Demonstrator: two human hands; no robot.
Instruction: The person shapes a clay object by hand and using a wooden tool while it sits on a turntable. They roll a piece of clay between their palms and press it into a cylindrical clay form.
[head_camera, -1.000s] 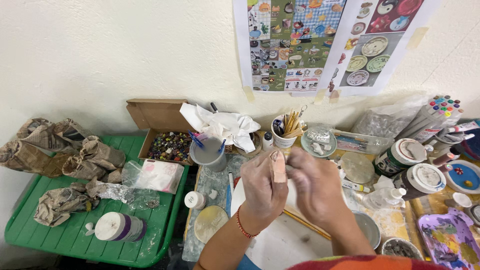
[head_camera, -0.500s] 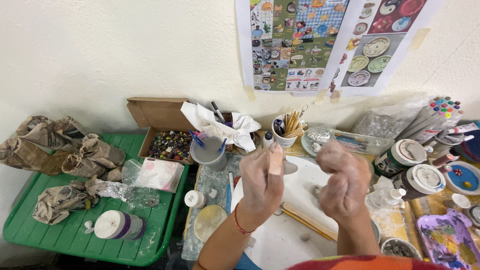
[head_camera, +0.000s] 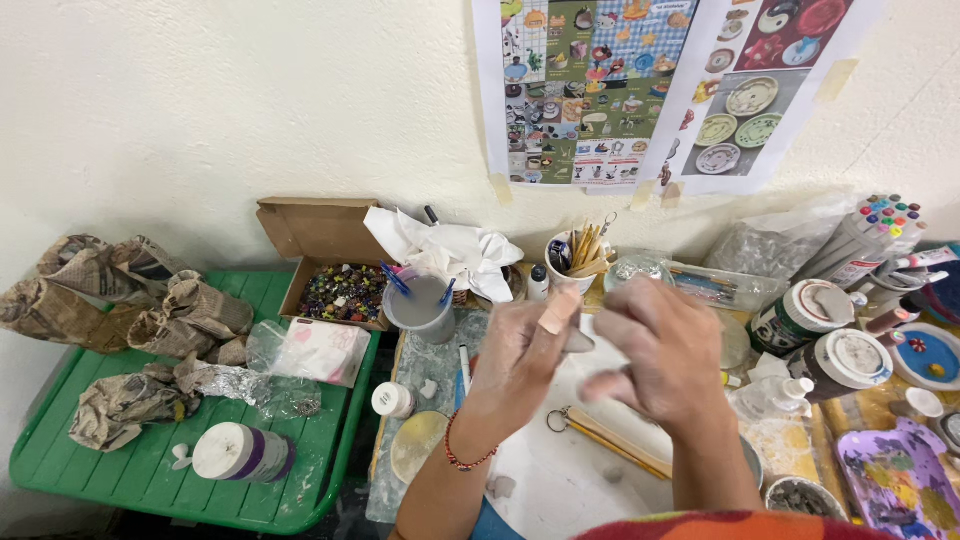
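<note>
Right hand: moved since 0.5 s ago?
Yes. The right hand has swung left toward the left hand; it sat level with the lidded jars, now nearer the brush cup.

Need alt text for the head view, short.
Two bare hands, left hand and right hand, raised together over a white round board on a cluttered craft table; a plaster wraps one left finger. A green tray of crumpled newspaper sits left; paint jars right.
</note>
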